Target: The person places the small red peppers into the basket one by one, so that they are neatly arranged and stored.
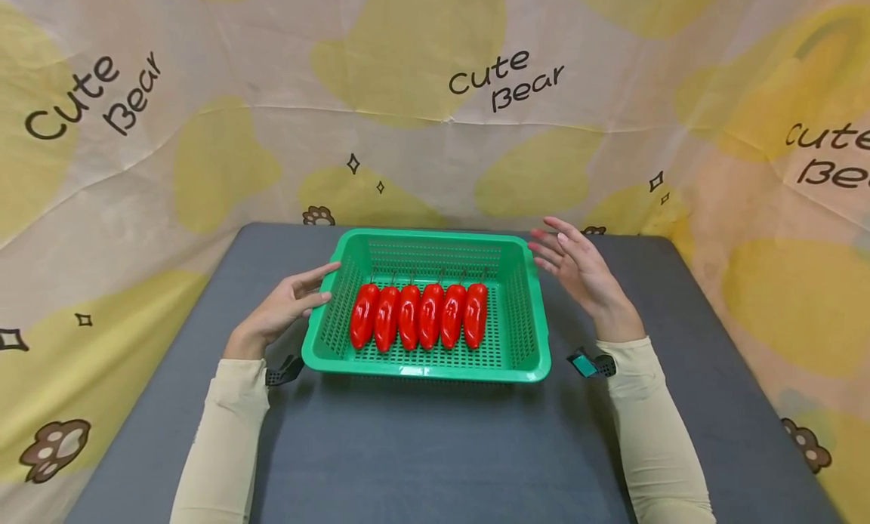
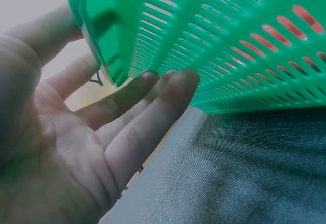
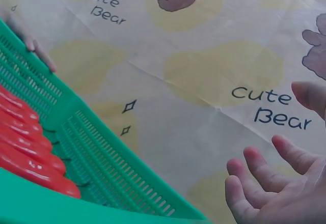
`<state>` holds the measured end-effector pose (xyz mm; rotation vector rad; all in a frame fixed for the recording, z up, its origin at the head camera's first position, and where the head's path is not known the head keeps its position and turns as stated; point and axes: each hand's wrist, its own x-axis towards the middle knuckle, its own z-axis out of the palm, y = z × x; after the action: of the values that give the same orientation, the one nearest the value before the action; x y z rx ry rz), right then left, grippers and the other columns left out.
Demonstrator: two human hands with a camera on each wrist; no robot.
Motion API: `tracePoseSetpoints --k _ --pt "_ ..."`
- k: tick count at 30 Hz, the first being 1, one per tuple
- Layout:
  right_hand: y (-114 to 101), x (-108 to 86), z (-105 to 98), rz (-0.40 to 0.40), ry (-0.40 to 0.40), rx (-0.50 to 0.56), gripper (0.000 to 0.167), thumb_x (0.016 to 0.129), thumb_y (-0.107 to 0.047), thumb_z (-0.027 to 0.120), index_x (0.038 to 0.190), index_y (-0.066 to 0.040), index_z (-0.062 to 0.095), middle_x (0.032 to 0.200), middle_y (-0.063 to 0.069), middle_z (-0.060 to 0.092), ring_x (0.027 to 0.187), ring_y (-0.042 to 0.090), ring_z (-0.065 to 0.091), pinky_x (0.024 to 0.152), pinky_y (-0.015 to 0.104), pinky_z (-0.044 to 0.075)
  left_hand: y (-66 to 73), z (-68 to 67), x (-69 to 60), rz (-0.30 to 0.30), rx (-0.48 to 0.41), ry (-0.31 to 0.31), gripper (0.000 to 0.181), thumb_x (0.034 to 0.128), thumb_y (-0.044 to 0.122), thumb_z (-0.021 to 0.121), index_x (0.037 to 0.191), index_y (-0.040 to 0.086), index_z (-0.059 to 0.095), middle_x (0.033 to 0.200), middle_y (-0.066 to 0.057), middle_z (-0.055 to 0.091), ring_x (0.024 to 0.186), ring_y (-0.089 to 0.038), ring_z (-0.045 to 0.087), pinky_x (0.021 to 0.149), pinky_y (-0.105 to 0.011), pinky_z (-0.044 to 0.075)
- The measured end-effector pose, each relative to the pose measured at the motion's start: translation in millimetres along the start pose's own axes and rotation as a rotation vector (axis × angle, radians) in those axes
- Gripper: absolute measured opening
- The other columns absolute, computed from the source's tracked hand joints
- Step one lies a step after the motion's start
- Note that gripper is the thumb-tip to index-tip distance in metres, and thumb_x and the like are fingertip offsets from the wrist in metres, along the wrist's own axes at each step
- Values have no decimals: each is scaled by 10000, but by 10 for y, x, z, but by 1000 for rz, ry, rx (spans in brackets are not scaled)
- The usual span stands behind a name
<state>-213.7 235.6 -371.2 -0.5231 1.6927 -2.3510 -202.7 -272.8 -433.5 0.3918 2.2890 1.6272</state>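
A green perforated plastic basket [image 1: 424, 374] stands on the grey table, with several glossy red chili peppers [image 1: 431, 316] in a row inside it. At the basket's left side is my left hand [image 1: 280, 309], its fingertips touching the rim. In the left wrist view, its fairly straight fingers [image 2: 153, 117] lie against the outer slotted wall, and the rim hides one fingertip. Just off the basket's right rim, my right hand [image 1: 581, 275] is raised with spread, slightly bent fingers and nothing in them. The right wrist view shows a gap between this hand [image 3: 275, 188] and the basket [image 3: 117, 163].
The grey table [image 1: 435, 448] extends in front of the basket and to both sides. A cream and yellow cloth [image 1: 408, 71] printed with "Cute Bear" hangs behind and around the table. Dark straps with devices [image 1: 590, 363] are on both wrists.
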Motion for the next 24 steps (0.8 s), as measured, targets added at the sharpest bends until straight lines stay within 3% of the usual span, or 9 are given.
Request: tracePoseSetpoints --k 14,24 --pt "48 -22 -137 -27 7 15 355 1111 -189 329 1461 -167 383 1298 -38 635 1192 132 632 1035 259 468 7 6 -5 0 18 11 607 1024 230 596 1584 194 363 1654 -124 311 1150 -42 602 894 -374 525" --pt "54 -39 -244 -30 29 -3 336 1109 -188 350 1440 -167 406 1282 -41 646 1188 145 635 1022 251 478 17 -4 -8 13 -3 27 583 1037 267 579 1578 188 375 1589 -171 402 1115 -41 638 883 -360 572"
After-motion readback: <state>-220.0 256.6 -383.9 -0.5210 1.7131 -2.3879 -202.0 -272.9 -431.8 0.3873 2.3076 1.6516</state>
